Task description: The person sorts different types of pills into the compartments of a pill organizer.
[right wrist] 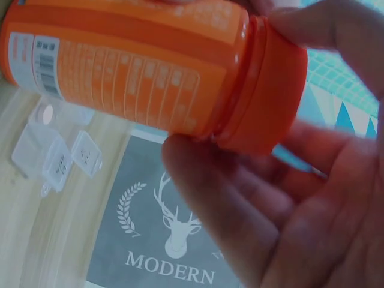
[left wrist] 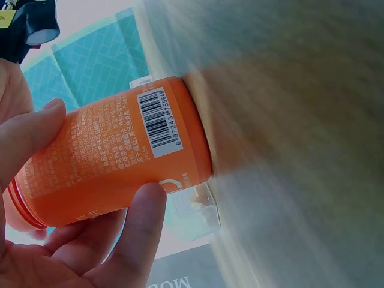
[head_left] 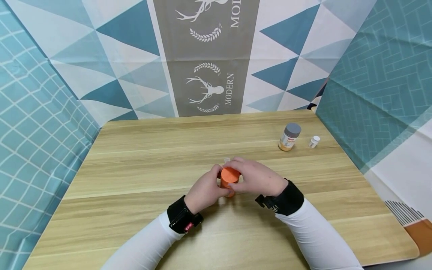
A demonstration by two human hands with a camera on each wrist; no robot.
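Note:
An orange bottle with an orange cap is upright between both hands, its base at or very near the tabletop. My left hand grips the bottle's body, thumb on one side and fingers on the other; its printed barcode label shows in the left wrist view. With thumb and fingers, my right hand holds the cap, which sits on the bottle. Just behind the bottle lies a clear plastic pill box with its lid raised and a pale tablet inside; the hands mostly hide it from the head view.
A bottle with a grey lid stands at the back right of the wooden table. Beside it is a small white bottle. Patterned cloth hangs behind the table's far edge.

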